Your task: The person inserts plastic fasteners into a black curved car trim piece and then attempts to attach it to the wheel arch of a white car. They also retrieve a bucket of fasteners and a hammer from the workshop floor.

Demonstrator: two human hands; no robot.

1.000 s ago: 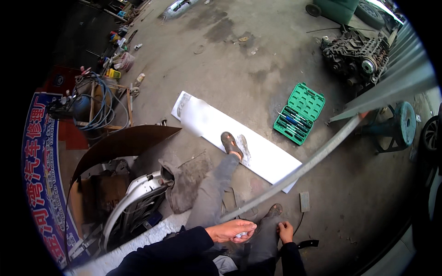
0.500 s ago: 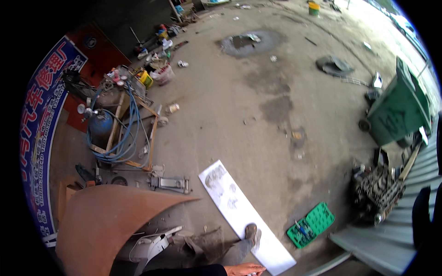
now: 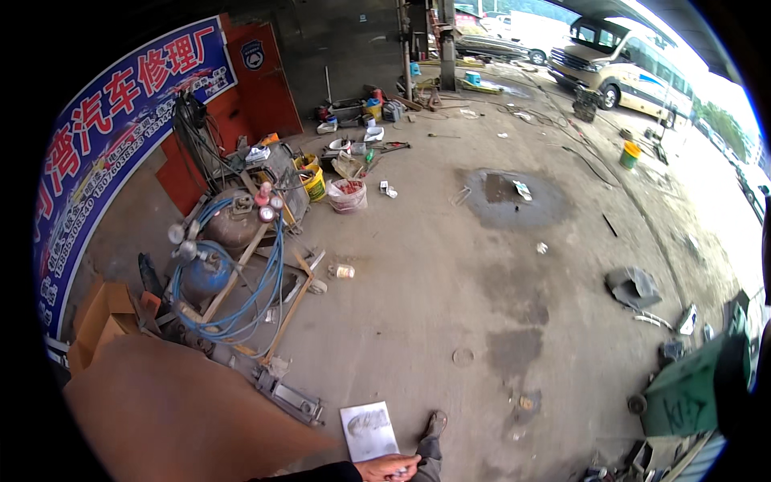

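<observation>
My left hand (image 3: 384, 467) comes in at the lower edge from a black sleeve (image 3: 325, 472). Its fingers are curled together over something small and pale that I cannot make out. Just beyond it on the floor lies a white panel (image 3: 377, 450) with grey smudges, its near part hidden by the hand and sleeve. My shoe (image 3: 436, 422) stands on the concrete to the right of the panel. On the left, a brown, curved sheet-like surface (image 3: 177, 410) fills the lower corner, close to my arm. My right hand is out of sight.
A floor jack (image 3: 293, 399) lies left of the panel. Behind it stands a wooden-framed cart with a blue gas cylinder (image 3: 205, 277) and coiled blue hoses (image 3: 277, 281). To the right is a green wheeled bin (image 3: 683, 394); a wet patch (image 3: 518, 210) and a bus (image 3: 622, 64) are farther off.
The view has tipped up and swung, bringing the bus into sight and the green tool case out of it. My foot has left the panel for the concrete. The left hand appears farther left.
</observation>
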